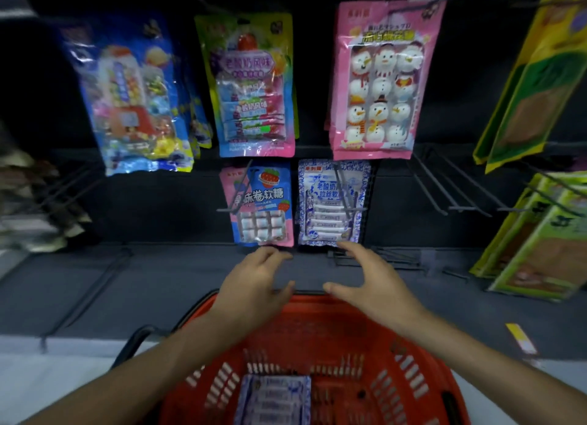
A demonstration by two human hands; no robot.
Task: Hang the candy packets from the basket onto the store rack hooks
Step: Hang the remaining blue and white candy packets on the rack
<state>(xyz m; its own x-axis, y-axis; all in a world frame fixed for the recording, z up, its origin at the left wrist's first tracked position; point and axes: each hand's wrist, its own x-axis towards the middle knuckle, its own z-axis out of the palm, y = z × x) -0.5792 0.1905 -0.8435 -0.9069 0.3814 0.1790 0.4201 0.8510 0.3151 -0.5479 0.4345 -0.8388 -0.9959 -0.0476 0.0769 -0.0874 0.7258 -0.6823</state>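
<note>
Rack, top row from 10 o'clock: big blue candy packet (133,97), rainbow yogurt-chew packet (251,85), pink snowman marshmallow packet (381,81), all hung. Lower row at centre: strawberry roll-candy packet (260,202) and just beside it, at its 3 o'clock, a blue-white porcelain-print packet (330,202), each on its own wire hook. Left hand (257,285) is empty, fingers loosely bent, hovering just under the strawberry packet and above the far rim of the red basket (413,345). Right hand (365,281) is also empty and spread wide with the thumb out, fingertips close under the hung blue-white packet; can't tell if they touch it. The one candy packet I can see in the basket (273,399) has the same blue-white print. It lies flat on the basket floor at 6 o'clock from both hands, between the forearms, and its lower end is cut off by the frame. Long axis runs roughly 12–6, header end not readable. It sits closer to the left forearm's line, so my call is that the left hand has the shorter pull-back to reach it; either hand has to come back toward the body and down. Bare wire hooks (451,183) at 3 o'clock of the blue-white packet look free. Green-yellow packs (540,75) hang on the rack at far right.
</note>
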